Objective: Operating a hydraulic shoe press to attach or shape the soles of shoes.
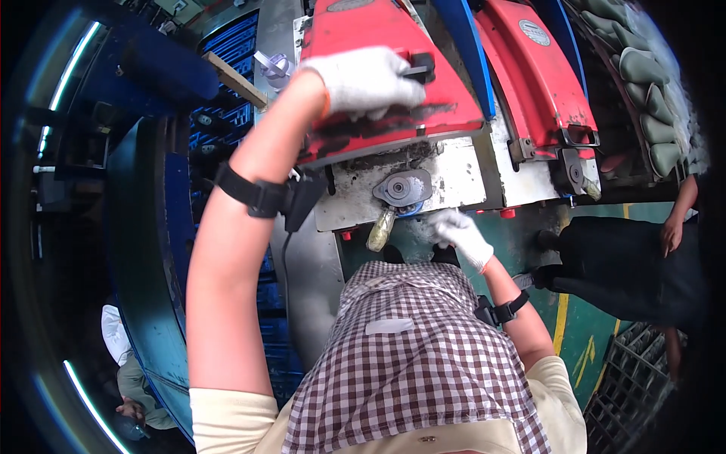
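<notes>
My left hand (367,82), in a white glove, reaches over a red machine cover (363,34). Its fingers close around the black handle (420,68) on that cover. My right hand (463,238), gloved in white too, hovers by the front edge of the pale metal base plate (457,170). Its fingers are loosely bent and apart, with nothing visible in them. Left of it, a grey metal lever fitting (401,188) is mounted on the plate. A worn grip wrapped in yellowish film (380,230) sticks out from this fitting toward me.
A second red machine cover (533,68) stands to the right, beyond a blue panel (465,45). Several grey-green moulded pieces (650,91) line the far right. Another person's hand (671,233) shows at the right. Blue racks (227,83) and a wooden bar (234,78) are at left.
</notes>
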`<act>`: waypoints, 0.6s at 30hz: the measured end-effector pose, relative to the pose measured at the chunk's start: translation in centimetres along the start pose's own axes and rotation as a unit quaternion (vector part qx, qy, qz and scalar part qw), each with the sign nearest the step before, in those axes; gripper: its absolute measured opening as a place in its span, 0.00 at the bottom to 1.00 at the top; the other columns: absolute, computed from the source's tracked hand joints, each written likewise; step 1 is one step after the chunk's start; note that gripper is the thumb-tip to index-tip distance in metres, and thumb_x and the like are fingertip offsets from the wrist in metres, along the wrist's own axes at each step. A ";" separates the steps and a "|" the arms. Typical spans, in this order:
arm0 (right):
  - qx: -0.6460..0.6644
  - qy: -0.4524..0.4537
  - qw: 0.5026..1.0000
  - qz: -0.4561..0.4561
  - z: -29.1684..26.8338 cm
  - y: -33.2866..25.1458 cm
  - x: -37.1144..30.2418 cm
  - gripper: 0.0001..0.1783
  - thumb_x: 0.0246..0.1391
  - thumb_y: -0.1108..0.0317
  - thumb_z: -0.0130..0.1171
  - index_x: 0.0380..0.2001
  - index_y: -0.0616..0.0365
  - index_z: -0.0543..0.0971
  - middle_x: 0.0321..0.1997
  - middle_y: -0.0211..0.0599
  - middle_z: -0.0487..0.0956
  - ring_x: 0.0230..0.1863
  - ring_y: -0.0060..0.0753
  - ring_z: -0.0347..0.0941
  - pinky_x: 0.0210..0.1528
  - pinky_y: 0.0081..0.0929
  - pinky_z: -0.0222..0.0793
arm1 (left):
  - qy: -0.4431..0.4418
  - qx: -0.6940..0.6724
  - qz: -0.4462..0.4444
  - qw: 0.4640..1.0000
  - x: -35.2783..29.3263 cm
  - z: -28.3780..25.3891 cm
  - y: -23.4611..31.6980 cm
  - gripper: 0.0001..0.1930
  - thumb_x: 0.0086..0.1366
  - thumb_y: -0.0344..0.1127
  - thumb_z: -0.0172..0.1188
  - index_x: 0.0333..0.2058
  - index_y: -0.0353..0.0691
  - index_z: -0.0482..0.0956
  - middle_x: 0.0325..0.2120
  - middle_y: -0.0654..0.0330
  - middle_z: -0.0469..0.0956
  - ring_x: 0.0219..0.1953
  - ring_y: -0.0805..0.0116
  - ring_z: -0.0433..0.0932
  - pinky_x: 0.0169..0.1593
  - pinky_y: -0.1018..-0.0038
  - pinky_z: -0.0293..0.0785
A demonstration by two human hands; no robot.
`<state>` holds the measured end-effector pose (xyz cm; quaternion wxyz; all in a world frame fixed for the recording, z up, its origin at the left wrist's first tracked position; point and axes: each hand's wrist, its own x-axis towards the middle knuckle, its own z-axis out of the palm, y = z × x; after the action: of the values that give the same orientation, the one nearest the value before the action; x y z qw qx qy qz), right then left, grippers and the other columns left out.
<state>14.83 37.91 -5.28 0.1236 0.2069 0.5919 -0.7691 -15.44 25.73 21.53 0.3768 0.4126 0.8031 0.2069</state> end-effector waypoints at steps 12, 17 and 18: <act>0.383 -0.314 0.846 0.200 9.4 -0.6 5.2 0.33 0.68 0.53 0.60 0.69 0.54 0.66 0.64 0.42 0.74 0.64 0.44 0.72 0.66 0.45 0.69 | 0.085 0.187 0.011 0.979 2.8 13.0 -6.8 0.22 0.69 0.57 0.54 0.43 0.44 0.83 0.39 0.47 0.84 0.44 0.46 0.83 0.48 0.54 0.76; 0.317 -0.304 0.867 0.237 7.3 -2.0 3.2 0.09 0.67 0.57 0.59 0.40 0.49 0.78 0.28 0.23 0.76 0.28 0.25 0.72 0.35 0.27 0.70 | 0.106 0.189 0.002 0.976 2.8 13.3 -7.6 0.21 0.69 0.56 0.54 0.45 0.47 0.84 0.38 0.47 0.85 0.43 0.46 0.84 0.48 0.53 0.78; 0.285 -0.256 0.887 0.256 5.7 -2.7 2.2 0.07 0.66 0.60 0.60 0.39 0.49 0.77 0.22 0.20 0.70 0.22 0.20 0.66 0.28 0.23 0.63 | 0.092 0.189 -0.013 0.978 3.0 13.1 -6.8 0.22 0.68 0.57 0.54 0.46 0.47 0.84 0.39 0.47 0.85 0.43 0.47 0.84 0.48 0.53 0.78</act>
<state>10.71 33.32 -2.78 0.3992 0.1736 0.2210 -0.8727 -9.83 24.54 7.54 0.2191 0.4451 0.8642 0.0840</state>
